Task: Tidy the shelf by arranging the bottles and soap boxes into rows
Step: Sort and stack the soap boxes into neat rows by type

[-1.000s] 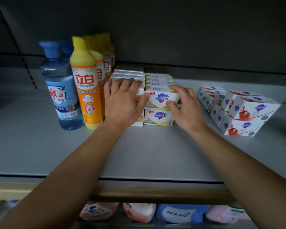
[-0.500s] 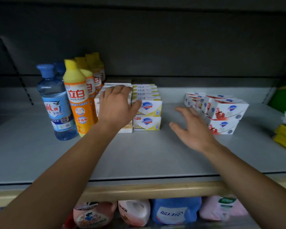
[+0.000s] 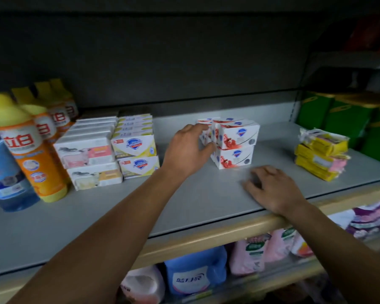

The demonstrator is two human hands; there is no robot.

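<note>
My left hand (image 3: 190, 150) touches the red soap boxes (image 3: 235, 143), two stacked in front; right hand (image 3: 272, 189) rests flat on the shelf (image 3: 140, 205)

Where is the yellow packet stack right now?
In the head view, the yellow packet stack sits at the shelf's far right, apart from the red-and-white soap boxes to its left, with green boxes behind it.

Dim retail shelving: a grey shelf board (image 3: 206, 200) with a tan front lip (image 3: 206, 235), backed by a dark rear panel (image 3: 162, 62); a lower tier (image 3: 206, 281) shows at 6 o'clock, a neighbouring bay (image 3: 349, 73) at 2 o'clock.
</note>
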